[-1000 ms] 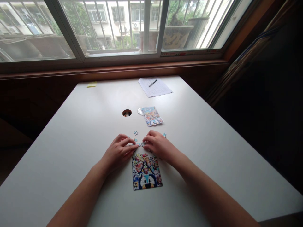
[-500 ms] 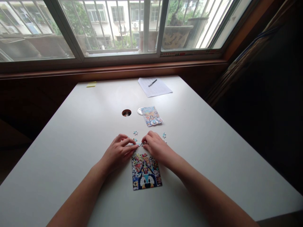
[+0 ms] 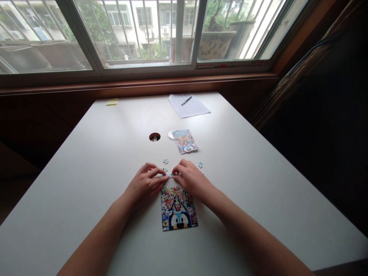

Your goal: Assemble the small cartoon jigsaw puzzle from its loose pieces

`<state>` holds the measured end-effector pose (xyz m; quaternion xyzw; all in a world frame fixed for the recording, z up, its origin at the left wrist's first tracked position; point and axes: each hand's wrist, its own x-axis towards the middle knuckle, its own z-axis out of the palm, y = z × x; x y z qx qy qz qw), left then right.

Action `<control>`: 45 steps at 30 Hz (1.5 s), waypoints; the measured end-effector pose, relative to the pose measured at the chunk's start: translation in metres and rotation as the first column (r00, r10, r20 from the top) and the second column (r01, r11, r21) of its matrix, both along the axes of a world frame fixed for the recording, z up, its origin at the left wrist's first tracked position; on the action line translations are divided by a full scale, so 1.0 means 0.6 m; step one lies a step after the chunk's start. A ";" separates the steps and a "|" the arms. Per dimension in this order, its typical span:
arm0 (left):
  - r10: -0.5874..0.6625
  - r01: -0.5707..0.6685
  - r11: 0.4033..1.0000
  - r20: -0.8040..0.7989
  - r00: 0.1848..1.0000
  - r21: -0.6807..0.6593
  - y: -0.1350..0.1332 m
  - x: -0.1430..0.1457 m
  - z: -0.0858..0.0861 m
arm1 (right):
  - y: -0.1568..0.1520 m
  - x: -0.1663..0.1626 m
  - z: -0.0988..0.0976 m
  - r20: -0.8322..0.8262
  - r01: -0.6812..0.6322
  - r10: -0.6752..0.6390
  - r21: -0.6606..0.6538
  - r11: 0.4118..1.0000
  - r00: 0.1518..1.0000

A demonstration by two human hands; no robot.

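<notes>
Between my fingertips lies a short strip of joined light-blue jigsaw pieces (image 3: 170, 176), flat on the white table. My left hand (image 3: 146, 180) presses its left end with thumb and fingers. At the right end, my right hand (image 3: 188, 176) is closed with bent fingers on the pieces. Just below is the partly assembled jigsaw puzzle (image 3: 179, 212), showing a blue dog's face among many small colourful figures; its upper edge is uneven. A loose piece (image 3: 165, 161) lies beyond my hands, and another loose piece (image 3: 200, 164) is to the right. My hands partly hide other pieces.
A picture sheet (image 3: 186, 142) with the same dog overlaps a round silver cover (image 3: 171, 135). Left of it is a round hole (image 3: 154, 137) in the tabletop. Farther back are papers (image 3: 192, 109) with a pen (image 3: 186, 101), and yellow sticky notes (image 3: 112, 102).
The small gap between the light-blue pieces at my fingertips has closed, and they now form one strip. Both hands stay almost in place; the view shifts slightly.
</notes>
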<state>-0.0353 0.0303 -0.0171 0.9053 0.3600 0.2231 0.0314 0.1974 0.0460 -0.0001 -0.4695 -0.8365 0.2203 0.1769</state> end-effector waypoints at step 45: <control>0.188 -0.203 0.978 0.224 0.956 0.047 -0.004 0.000 0.008 | 0.024 0.062 0.032 0.023 0.036 -0.038 0.059 0.998 0.999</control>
